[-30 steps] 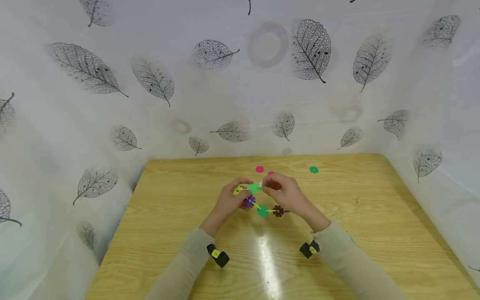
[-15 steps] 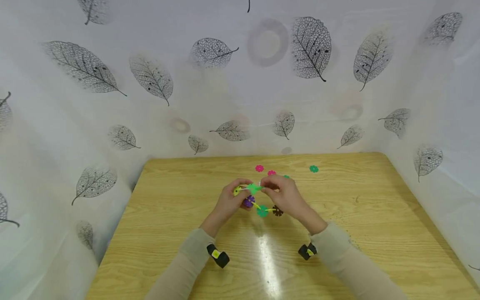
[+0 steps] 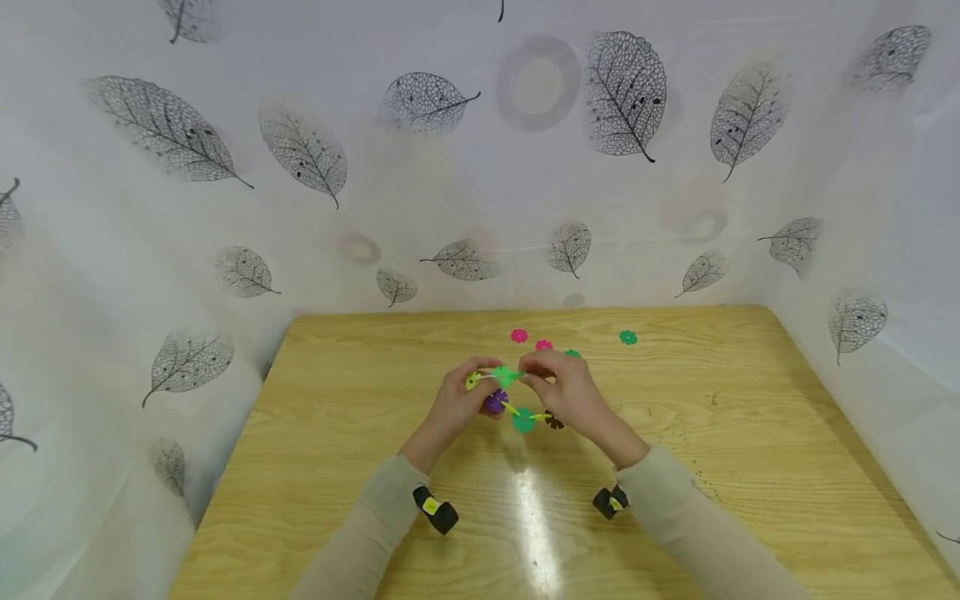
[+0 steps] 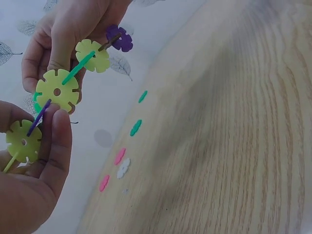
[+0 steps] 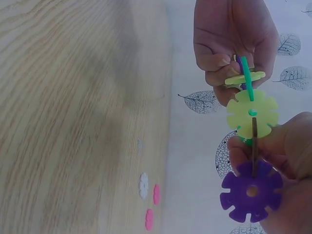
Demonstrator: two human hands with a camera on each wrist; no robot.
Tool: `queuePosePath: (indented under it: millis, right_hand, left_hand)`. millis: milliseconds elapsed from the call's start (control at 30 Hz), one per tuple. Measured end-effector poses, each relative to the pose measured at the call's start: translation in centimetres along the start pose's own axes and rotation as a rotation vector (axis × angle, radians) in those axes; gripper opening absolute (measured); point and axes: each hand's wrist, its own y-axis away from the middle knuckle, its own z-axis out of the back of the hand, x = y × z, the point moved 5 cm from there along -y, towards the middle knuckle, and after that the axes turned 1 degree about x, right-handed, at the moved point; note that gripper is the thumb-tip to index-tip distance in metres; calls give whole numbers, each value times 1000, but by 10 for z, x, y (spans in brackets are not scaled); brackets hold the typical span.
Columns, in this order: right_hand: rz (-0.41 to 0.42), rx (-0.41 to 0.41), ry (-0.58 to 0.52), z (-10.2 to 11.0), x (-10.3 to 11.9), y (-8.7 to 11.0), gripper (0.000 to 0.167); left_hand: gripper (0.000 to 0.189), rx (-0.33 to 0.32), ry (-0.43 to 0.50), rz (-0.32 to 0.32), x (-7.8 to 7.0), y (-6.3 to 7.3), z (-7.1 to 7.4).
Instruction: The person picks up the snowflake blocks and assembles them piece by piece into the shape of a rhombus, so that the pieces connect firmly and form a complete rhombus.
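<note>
Two hands hold a chain of flower discs [image 4: 58, 90] between them, over the middle of the desk [image 3: 360, 433]. The left hand [image 3: 456, 395] has its fingers and thumb closed on the chain, next to a yellow disc [image 3: 472, 382] and a purple disc [image 3: 497, 402]. The right hand [image 3: 564, 390] pinches the chain with curled fingers, its fingertips against the edge of a bright green disc [image 3: 504, 377] that spans the gap between the hands.

Below the hands the chain sags through a darker green disc [image 3: 524, 421] to a brown disc [image 3: 554, 421], partly hidden under the right hand. In the right wrist view, another purple disc [image 5: 251, 204] hangs at the near end, linked by an edge-on brown piece [image 5: 254, 146] to a pale yellow disc [image 5: 239, 114].

Loose discs lie beyond the hands: two pink discs [image 3: 519, 336] near each other, a green disc [image 3: 572, 354] just past the right hand, another green disc [image 3: 628, 337] farther right, and a white disc [image 5: 144, 185] beside the pink ones.
</note>
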Motion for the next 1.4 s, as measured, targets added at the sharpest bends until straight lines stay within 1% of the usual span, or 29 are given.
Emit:
queuePosePath:
  millis: [100,233,467,600,667,867,933,1133,1300,1400]
  right_hand:
    - [16,3,24,1,2,0,9]
    - [27,13,21,1,2,-1,9]
    - [-13,70,-9,3,-4,-1,10]
    - [-44,108,-26,9,-7,-1,12]
    - [-72,109,-41,14,-11,-2,13]
    - [-195,57,-119,33,-35,-5,20]
    - [-223,43,-121,37,-45,-5,21]
    - [-280,38,-67,40,-70,-5,25]
    - [-324,41,9,39,-85,-4,27]
    - [-340,46,35,39,-94,-2,27]
  left_hand:
    - [32,9,-8,-3,0,-1,0]
    - [32,18,-26,-3,0,0,0]
    - [39,47,-36,30,4,0,1]
    - [40,49,-37,33,5,0,3]
    - [40,41,-42,32,5,0,4]
    - [40,27,-60,26,3,2,8]
    - [41,29,-60,23,2,3,8]
    - [43,34,-57,19,1,4,8]
    - [39,37,-60,15,1,4,7]
    - [40,40,-64,9,3,4,7]
